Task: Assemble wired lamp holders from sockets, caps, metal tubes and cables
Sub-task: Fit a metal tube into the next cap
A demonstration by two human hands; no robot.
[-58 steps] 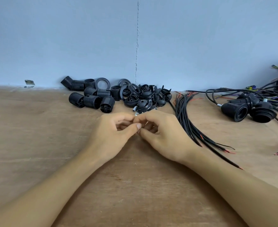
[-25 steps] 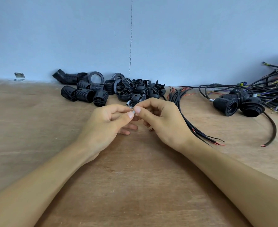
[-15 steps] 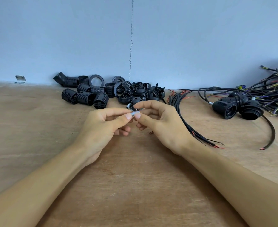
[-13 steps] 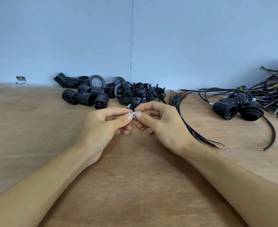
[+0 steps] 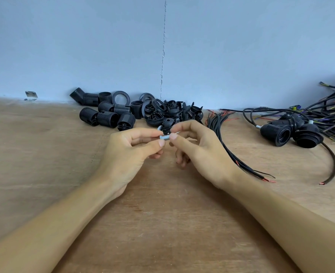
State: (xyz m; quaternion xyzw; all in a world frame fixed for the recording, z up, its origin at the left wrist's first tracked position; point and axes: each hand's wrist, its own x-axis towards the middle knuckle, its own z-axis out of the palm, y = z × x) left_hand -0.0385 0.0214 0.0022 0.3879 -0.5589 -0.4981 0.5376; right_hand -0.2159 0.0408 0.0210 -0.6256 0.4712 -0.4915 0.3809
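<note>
Above the middle of the table [image 5: 44, 154], the left hand [image 5: 127, 152] pinches a short threaded metal tube [image 5: 164, 137] between thumb and forefinger, its other fingers curled under. The right hand [image 5: 200, 150] meets it, thumb and forefinger closed on the tube's other end. Along the far edge, against the wall, lie black threaded sockets [image 5: 107, 117] and, just to their right, a heap of black caps [image 5: 162, 111]. A bundle of black cables [image 5: 218, 123] runs past the right wrist. Near the far right corner sit two wired lamp holders [image 5: 277, 133] beside a tangle of wires [image 5: 330, 113].
</note>
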